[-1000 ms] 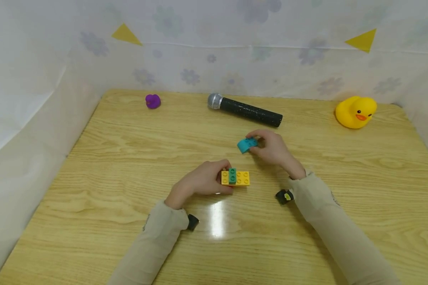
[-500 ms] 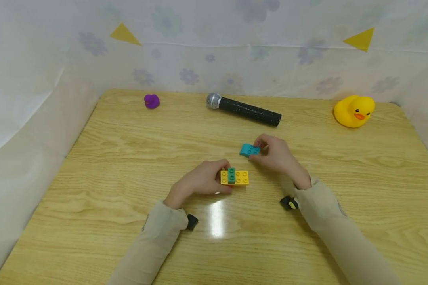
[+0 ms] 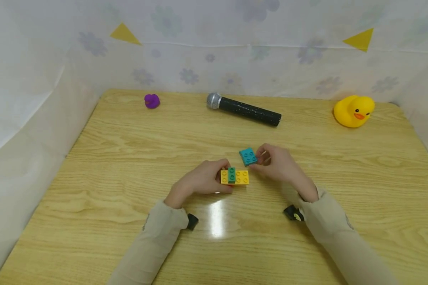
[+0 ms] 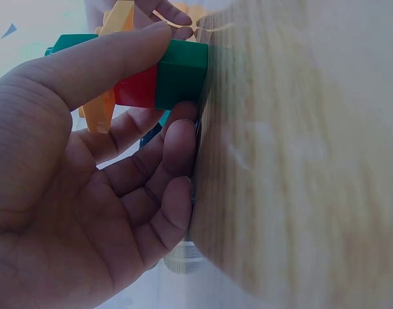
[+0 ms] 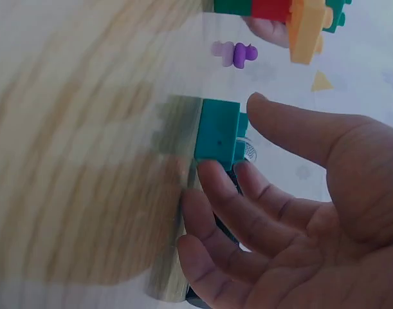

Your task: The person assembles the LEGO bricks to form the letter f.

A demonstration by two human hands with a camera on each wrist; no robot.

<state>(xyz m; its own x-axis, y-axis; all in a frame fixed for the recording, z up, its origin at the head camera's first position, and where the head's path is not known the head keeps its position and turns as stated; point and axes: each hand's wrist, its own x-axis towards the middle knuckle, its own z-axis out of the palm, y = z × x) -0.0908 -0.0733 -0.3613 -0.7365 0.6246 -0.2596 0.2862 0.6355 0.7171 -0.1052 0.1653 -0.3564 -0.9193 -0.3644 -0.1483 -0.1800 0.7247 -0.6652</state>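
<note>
My left hand (image 3: 205, 179) grips a small stack of toy building bricks (image 3: 240, 177), standing on the table. From above, a yellow plate shows with a narrow green brick across it. In the left wrist view a red brick (image 4: 136, 90) and a green brick (image 4: 182, 72) lie beneath the yellow, my thumb along their side. Just beyond the stack sits a teal brick (image 3: 248, 156) on the table, studs up. My right hand (image 3: 279, 164) is beside it, fingertips at its near side (image 5: 218, 132) and thumb held apart, fingers loosely bent.
A black microphone (image 3: 247, 111) with a silver head lies towards the back of the table (image 3: 103, 206). A small purple duck (image 3: 151, 101) is at the back left, a large yellow duck (image 3: 354, 111) at the back right. Patterned white sheeting (image 3: 214, 67) hangs behind.
My right hand has come nearer to me and to the right. The teal brick has turned and come nearer to me, its studs now facing up. My left hand stays put with the stack.
</note>
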